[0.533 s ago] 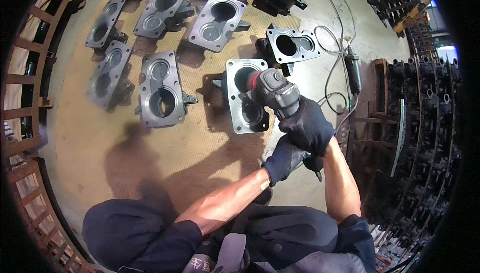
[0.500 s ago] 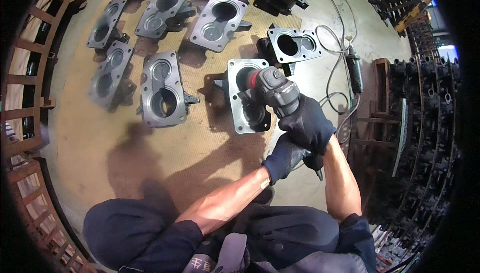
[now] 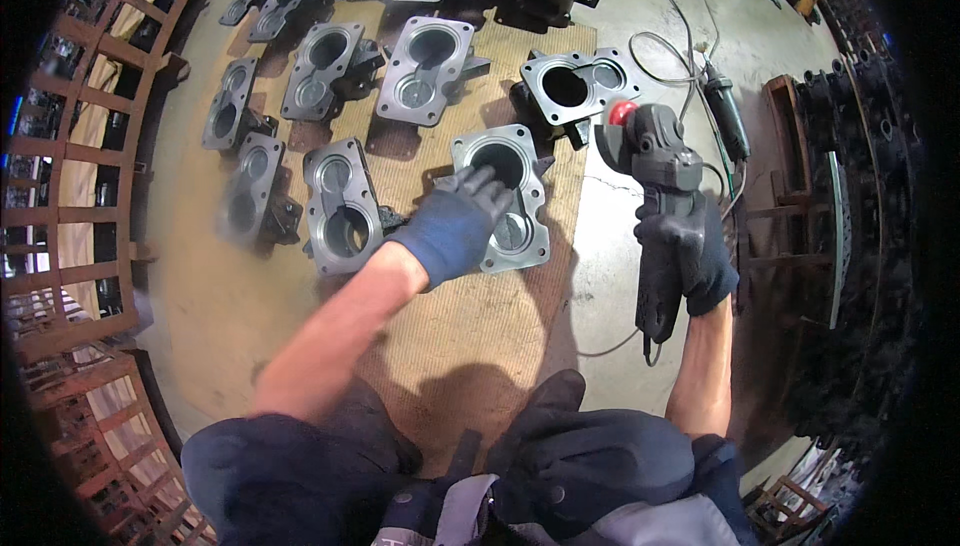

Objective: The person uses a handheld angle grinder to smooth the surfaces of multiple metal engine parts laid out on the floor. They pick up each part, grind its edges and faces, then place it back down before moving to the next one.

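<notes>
In my right hand (image 3: pixel 690 246), gloved in dark fabric, an angle grinder (image 3: pixel 660 161) is held upright by its body. Its head has a red round part (image 3: pixel 622 113) and a dark guard. My left hand (image 3: pixel 455 226), in a dark blue glove, lies over the left edge of a grey metal casting (image 3: pixel 515 231). Its fingers stretch out across the casting's upper round opening. The casting has a flat machined flange with bolt holes and a second, shallower round recess below. Beyond, a similar casting (image 3: pixel 580 86) lies turned sideways.
Several more castings (image 3: pixel 425 71) stand in rows on a tan ribbed mat (image 3: pixel 470 331). Another corded power tool (image 3: pixel 727 116) lies on the concrete floor at right, with loops of cable (image 3: pixel 655 71). Wooden crates (image 3: pixel 95 216) line the left; dark stacked parts (image 3: pixel 865 246) stand on the right.
My left hand has let go of the grinder and moved left onto the casting. My right hand has lifted the grinder off the casting to the right. The casting sits slightly turned.
</notes>
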Motion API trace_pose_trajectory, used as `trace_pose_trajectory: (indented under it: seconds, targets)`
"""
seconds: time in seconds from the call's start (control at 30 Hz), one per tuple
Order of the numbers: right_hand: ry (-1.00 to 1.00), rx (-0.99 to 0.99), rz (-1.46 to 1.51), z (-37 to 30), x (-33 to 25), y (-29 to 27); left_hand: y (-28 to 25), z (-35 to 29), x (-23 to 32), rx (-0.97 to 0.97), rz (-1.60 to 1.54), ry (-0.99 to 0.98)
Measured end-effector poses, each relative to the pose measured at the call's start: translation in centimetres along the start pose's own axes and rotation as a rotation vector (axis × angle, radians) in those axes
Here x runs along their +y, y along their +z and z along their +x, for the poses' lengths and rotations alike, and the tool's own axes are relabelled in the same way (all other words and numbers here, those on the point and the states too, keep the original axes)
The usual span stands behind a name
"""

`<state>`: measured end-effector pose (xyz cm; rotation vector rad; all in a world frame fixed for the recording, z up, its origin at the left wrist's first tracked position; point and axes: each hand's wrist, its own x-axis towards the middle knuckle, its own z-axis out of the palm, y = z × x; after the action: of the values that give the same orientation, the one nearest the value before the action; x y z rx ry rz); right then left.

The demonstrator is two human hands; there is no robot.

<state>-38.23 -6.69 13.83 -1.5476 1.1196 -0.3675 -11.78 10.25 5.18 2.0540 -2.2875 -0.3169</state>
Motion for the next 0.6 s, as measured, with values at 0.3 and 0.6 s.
trace_pose_trajectory:
  seconds: [0.3,0.6]
  targets:
    - [0.047,-0.004,-0.009,-4.3,3.4,-1.7,0.3,1.9,-2.6,-0.050,0.217,0.309]
    - [0.038,0.005,0.186,-5.0,3.2,-1.2,2.6,6.1,7.4,0.000,-0.203,-0.733]
